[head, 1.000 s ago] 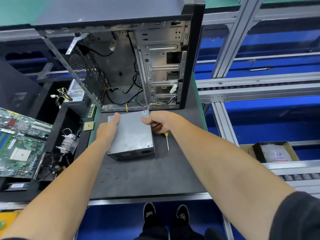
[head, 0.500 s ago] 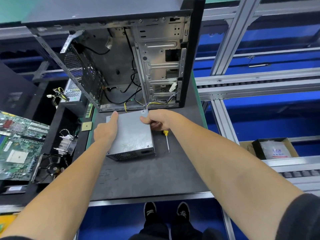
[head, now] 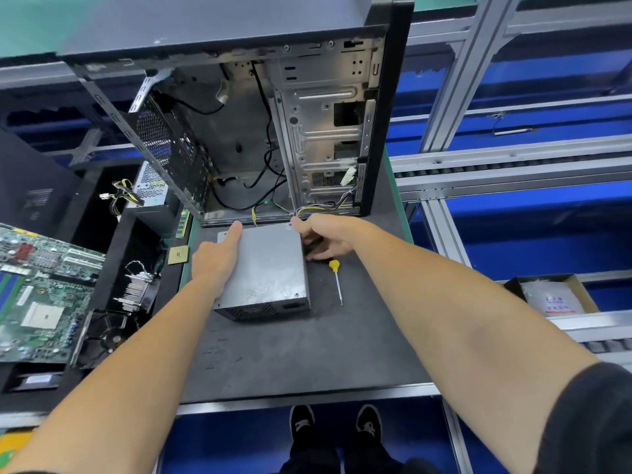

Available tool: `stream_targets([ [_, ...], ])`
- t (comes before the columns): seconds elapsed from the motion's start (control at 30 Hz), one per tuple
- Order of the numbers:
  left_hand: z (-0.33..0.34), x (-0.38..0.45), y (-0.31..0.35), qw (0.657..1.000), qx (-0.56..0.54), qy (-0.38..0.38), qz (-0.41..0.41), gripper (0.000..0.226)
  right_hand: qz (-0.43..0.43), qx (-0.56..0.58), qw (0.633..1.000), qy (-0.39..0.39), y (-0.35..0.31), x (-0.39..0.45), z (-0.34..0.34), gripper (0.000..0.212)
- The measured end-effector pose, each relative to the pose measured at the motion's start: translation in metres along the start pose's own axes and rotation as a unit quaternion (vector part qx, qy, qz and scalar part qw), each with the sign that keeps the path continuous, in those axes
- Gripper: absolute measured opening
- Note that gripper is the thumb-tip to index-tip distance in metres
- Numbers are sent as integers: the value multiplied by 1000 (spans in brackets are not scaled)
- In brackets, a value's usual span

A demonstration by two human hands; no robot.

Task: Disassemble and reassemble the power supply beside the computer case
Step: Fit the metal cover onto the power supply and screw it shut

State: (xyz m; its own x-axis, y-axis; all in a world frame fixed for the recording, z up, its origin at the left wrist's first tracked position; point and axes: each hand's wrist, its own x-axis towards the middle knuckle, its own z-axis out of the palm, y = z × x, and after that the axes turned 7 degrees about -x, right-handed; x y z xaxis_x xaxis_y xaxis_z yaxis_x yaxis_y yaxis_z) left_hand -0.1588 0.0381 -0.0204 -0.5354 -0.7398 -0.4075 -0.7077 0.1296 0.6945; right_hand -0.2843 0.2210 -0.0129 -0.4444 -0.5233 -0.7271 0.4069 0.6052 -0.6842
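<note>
Since the earlier frame both hands have edged toward twelve o'clock: the left hand (head: pixel 214 265) presses flat on the closed power supply (head: pixel 265 271) lying on the counter (head: pixel 290 357) before the computer case (head: pixel 239 124), the right hand (head: pixel 328 237) gripping its right edge, screwdriver (head: pixel 337 280) unused, disassembly seemingly barely begun.

Illumination is bright, even and overhead, casting only soft shadows on the dark tabletop (head: pixel 273 354) and a dull sheen on the power supply (head: pixel 266 268) lid, while wide-angle distortion bends the aluminium rails (head: pixel 478 63) at the edges and fine detail appears slightly soft throughout.
</note>
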Motion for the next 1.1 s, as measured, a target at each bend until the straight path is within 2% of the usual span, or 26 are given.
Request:
stream_targets([
  [0.07,-4,7,2,999,29,-8,17,100,4,-58,998,13,-3,-1,-1,50],
  [0.2,-14,21,6,994,89,-46,47,103,17,-207,978,-23,-1,-5,-5,79],
  [0.27,-18,24,7,992,99,-57,57,102,13,-257,966,-36,0,-5,-4,85],
  [0.33,-19,26,7,991,101,-57,69,97,4,-286,956,-62,-1,-4,-4,81],
  [0.43,-19,27,7,992,101,-52,62,98,-41,-376,922,-81,-3,-1,-9,53],
  [0.53,-20,26,7,991,111,-53,61,99,-105,-446,889,0,1,8,-3,27],
  [0.63,-20,26,7,990,121,-54,58,100,-139,-487,860,66,4,16,3,12],
  [0.8,-20,29,7,991,101,-74,42,106,-181,-545,814,86,9,26,2,20],
  [0.9,-24,26,12,992,73,-97,21,123,-201,-554,801,103,13,27,2,28],
  [1.0,-30,25,16,992,45,-121,-4,137,-216,-536,807,121,17,28,1,24],
  [1.1,-33,26,14,993,10,-120,-16,138,-236,-498,825,126,14,28,2,20],
])
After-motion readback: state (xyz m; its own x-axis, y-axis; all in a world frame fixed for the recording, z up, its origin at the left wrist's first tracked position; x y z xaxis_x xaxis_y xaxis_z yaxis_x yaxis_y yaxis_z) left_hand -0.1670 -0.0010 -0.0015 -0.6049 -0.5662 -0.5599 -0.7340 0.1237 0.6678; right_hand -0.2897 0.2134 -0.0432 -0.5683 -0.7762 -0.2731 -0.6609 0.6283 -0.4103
